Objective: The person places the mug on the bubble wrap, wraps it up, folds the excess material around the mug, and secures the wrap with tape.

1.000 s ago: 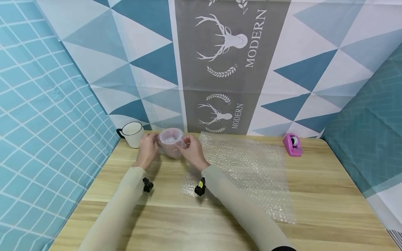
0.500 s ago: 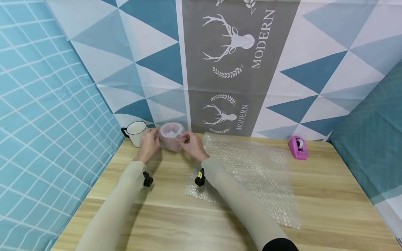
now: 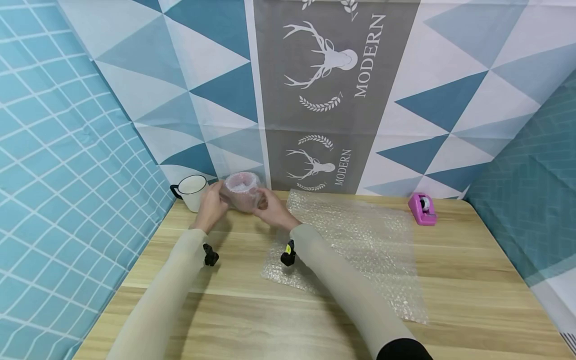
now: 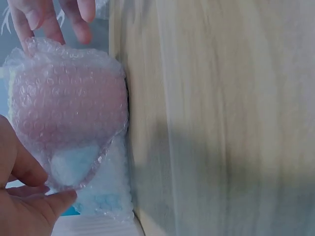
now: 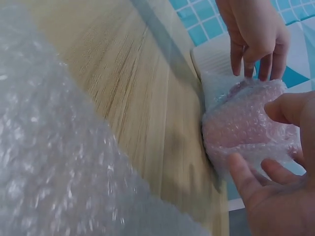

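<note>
A pink mug [image 3: 243,197] wrapped in bubble wrap stands at the back of the wooden table, between both hands. At its left, my left hand [image 3: 210,206] pinches the wrap around the handle; the left wrist view shows thumb and finger meeting on the wrapped handle [image 4: 74,182]. On the right side, my right hand [image 3: 273,209] rests against the wrap. Its fingers [image 5: 243,174] look spread and fairly straight, with the thumb over the mug's side. White wadding shows inside the mug's mouth in the head view.
A white enamel mug [image 3: 192,192] with a black handle stands just left of my left hand. To the right lies a flat sheet of bubble wrap [image 3: 355,250]. A pink tape dispenser [image 3: 423,209] sits at the back right. Patterned cloth [image 3: 315,115] hangs behind the table.
The wrapped mug has moved slightly back, toward the cloth. My right hand has shifted from pinching the wrap's edge to lying against the mug's side. The left hand stays at the handle.
</note>
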Available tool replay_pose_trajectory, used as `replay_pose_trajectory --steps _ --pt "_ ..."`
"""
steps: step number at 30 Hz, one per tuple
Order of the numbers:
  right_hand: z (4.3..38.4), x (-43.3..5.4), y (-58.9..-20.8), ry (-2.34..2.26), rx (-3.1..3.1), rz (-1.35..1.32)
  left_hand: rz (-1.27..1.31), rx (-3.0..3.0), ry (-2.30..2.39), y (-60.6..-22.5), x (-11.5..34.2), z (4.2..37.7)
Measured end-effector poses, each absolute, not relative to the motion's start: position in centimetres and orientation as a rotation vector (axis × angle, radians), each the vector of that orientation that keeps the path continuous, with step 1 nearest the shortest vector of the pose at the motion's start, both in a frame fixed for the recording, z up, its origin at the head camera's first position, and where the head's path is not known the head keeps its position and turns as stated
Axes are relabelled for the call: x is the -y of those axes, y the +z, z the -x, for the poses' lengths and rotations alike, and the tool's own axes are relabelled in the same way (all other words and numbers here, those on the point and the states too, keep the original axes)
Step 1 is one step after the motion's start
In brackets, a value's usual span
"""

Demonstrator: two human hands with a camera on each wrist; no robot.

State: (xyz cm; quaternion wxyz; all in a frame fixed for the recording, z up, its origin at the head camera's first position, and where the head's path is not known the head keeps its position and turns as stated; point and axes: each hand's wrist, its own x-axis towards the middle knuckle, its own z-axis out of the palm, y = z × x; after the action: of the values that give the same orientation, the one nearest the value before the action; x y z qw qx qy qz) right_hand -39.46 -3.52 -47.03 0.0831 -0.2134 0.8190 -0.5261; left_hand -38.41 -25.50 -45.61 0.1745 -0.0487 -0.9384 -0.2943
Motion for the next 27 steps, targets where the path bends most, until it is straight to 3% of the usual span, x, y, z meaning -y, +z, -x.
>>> replay_pose_trajectory --steps 6,17,27 --pt "37.9 0.4 -46.5 -1.438 -2.490 0.766 0.186 2.686 -0.838 -45.6 24.0 35.9" --pt "33.3 -9.7 -46.6 -0.850 -2.920 0.904 0.361 2.814 -0.637 -46.1 17.8 29.9" --pt "27.7 -19.0 -47.1 -0.712 -3.073 0.707 0.573 2.950 -0.662 -45.7 12.4 25.4"
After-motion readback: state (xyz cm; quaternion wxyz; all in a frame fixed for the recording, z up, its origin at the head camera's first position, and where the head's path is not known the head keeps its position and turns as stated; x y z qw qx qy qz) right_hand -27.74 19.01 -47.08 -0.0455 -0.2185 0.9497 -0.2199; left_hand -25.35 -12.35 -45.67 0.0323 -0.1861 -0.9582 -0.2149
